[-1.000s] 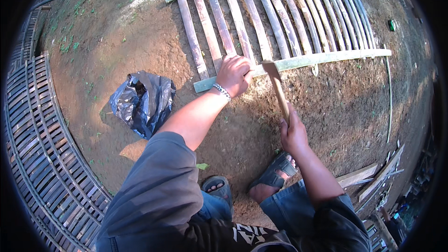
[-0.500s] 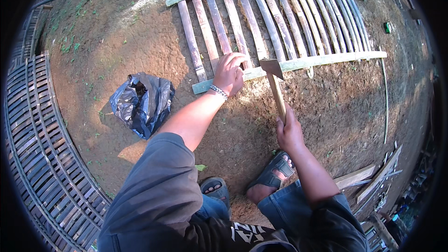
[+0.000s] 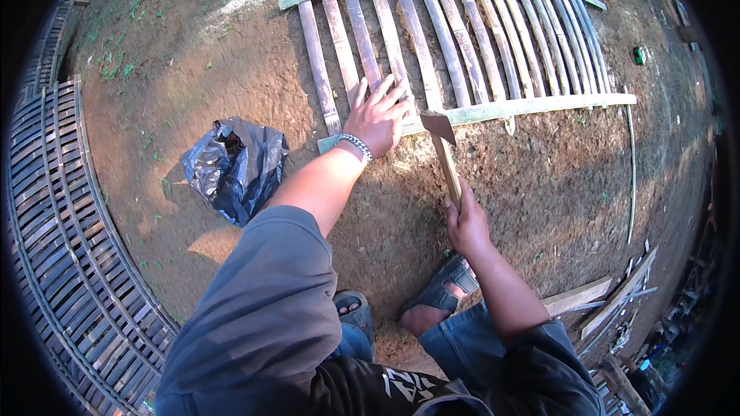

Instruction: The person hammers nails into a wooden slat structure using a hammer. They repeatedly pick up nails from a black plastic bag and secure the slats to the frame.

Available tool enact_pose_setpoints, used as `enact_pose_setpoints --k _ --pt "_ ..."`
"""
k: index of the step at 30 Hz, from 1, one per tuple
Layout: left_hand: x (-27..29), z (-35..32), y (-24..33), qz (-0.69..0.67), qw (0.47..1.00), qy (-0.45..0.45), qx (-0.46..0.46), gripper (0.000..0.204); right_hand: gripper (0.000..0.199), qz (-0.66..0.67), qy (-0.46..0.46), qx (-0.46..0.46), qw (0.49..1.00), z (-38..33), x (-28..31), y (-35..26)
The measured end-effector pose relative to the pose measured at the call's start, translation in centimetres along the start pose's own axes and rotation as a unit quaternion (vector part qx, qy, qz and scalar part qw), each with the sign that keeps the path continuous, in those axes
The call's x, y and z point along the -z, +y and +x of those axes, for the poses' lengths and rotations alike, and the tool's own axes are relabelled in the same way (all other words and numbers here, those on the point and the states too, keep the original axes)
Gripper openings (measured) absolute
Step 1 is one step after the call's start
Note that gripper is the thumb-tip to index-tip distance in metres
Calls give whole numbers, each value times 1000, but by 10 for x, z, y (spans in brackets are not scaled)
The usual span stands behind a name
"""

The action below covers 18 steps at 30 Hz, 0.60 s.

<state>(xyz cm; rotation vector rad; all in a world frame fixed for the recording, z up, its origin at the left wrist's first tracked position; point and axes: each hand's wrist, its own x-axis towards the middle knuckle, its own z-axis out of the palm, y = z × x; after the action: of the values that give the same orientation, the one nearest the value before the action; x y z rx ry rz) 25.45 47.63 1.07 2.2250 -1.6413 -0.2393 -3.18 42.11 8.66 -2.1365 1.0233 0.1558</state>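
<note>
A panel of bamboo slats (image 3: 472,38) lies on the dirt, joined across by pale green bamboo rails. My left hand (image 3: 376,122) rests with fingers spread over the near rail (image 3: 532,106) and the slat ends, towards the panel's left end. In my right hand (image 3: 469,225) is a hatchet (image 3: 445,166), its wooden handle gripped low down and its flat brown metal head raised by the near rail, just right of my left hand. From this angle I cannot tell whether the head touches the rail.
A black plastic bag (image 3: 237,173) stands on the ground at left, its mouth open. Further left is another slatted bamboo panel (image 3: 85,239). Wooden boards (image 3: 578,296) lie at lower right, near a thin bamboo strip (image 3: 632,173). My sandalled feet are below the rail.
My left hand's fingers have gone from curled over the near rail to spread out across the slats. The hatchet and my right hand have shifted slightly left and nearer to me.
</note>
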Motion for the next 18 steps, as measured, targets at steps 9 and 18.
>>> enact_pose_setpoints --k 9,18 --pt "6 -3 5 34 999 -31 11 46 55 1 31 30 999 0 4 -8" --pt "2 -1 5 44 999 1 15 43 51 -33 26 9 999 11 3 -12"
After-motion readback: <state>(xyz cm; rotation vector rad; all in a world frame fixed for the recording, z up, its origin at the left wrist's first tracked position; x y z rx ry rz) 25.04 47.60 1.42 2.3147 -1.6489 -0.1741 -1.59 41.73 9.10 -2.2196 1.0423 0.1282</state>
